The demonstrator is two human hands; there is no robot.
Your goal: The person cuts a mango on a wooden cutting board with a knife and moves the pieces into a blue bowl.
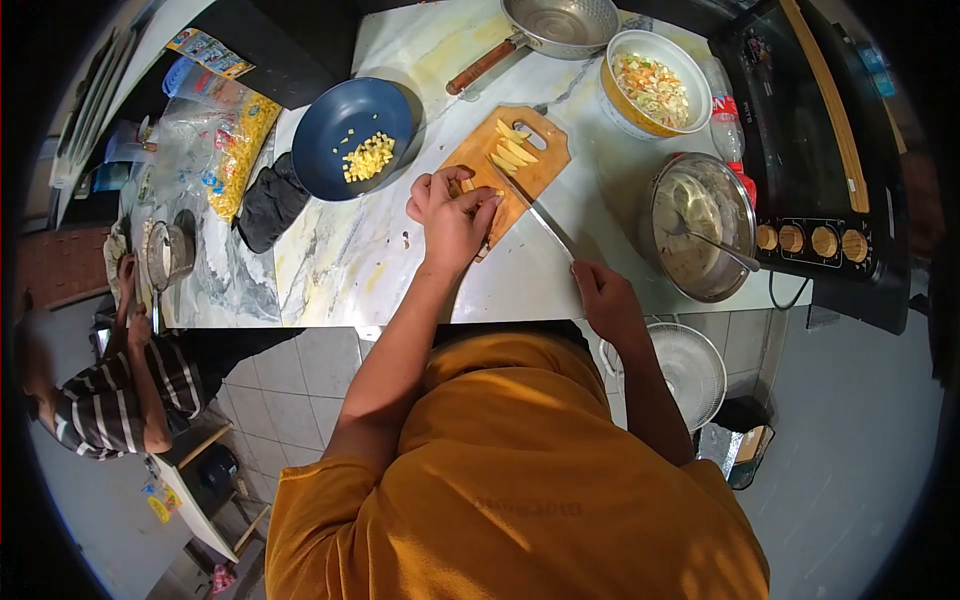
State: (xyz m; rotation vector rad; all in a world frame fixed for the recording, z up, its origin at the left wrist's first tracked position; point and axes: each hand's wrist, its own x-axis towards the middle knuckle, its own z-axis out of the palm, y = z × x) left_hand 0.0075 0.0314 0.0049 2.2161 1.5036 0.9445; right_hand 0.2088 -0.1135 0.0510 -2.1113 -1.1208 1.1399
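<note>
My left hand [450, 212] presses down on yellow potato strips at the near end of a wooden cutting board [540, 172]. Several cut strips [514, 152] lie at the board's far end. My right hand [603, 295] grips the handle of a knife [548, 228], whose blade reaches across to the food under my left fingers. A dark blue bowl [335, 130] with small yellow cubes [368, 157] stands just left of the board.
On the marble counter [340, 260] stand a metal bowl of batter with a spoon [700, 225], a yellow bowl of chopped vegetables [654, 85], a steel pan [560, 22] and an induction stove [810, 140]. Plastic bags [225, 130] lie at left. Another person in a striped shirt [110, 400] sits at lower left.
</note>
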